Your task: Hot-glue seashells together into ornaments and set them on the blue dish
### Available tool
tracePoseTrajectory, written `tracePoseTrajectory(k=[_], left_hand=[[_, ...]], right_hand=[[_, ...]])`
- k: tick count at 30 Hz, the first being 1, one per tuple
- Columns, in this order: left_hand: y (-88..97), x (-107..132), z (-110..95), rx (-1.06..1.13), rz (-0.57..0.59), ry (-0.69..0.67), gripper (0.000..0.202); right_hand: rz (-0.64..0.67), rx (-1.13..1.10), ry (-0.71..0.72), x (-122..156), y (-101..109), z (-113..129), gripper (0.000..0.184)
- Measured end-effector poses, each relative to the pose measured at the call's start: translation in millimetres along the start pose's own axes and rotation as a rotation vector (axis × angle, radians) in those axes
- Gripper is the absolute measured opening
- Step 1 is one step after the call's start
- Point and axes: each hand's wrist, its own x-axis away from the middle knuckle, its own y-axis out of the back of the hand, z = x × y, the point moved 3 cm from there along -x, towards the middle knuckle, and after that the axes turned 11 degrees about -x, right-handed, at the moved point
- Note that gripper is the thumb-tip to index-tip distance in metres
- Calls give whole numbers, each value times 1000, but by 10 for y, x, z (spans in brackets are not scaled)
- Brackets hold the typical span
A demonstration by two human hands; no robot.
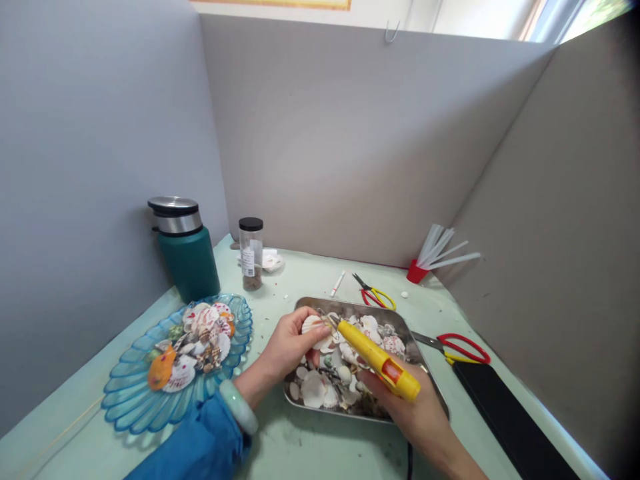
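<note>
My left hand [295, 337] pinches a pale scallop shell [312, 324] over the left side of a metal tray [345, 414]. Wrapped around the handle of a yellow hot glue gun [367, 350] is my right hand [417, 403]. The gun's nozzle points left and lies close to the shell; whether the two touch I cannot tell. Many white and brown shells [314, 389] fill the tray below both hands. A black cord [410, 460] runs down below my right hand.
Left stands a blue scalloped plate [120, 393] of shells, with a green flask [187, 260] and a clear jar [251, 257] behind. Two pairs of scissors [376, 295] [457, 348], a red cup [417, 272] of glue sticks and a black slab [505, 413] lie right. Grey partitions surround the table.
</note>
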Motion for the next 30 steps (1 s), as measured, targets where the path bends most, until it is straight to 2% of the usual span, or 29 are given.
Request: tracePoseTrajectory(k=[4,9,13,15,17,19,20,22,26,30], left_hand=[[7,8,-6,-3,-5,-43,27],[0,26,-27,-43,15,-125,20],[-19,48,-34,-61,34,-129,20],[-34,66,-49,-47,50,-132,20],[-54,86,-73,-18,74,-137,21],[-82,108,-99,15,105,-134,23],[-98,119,-109,29,121,-127,24],[-131,139,-123,51,150,-112,25],[-179,162,-118,67,170,-91,26],[-198,173,-97,47,175,-77,26]], right_hand=[[-30,190,61,-29,134,-15,28],[-27,644,67,-21,225,-73,35],[68,781,75,-7,194,-63,29],[41,833,119,-23,212,2,26],[-68,814,195,-60,247,120,27],[-169,647,311,-108,255,266,28],[-178,536,359,-136,237,331,28],[-159,430,389,-197,165,424,30],[-161,360,371,-262,1,498,42],[-56,231,275,-247,-131,463,28]])
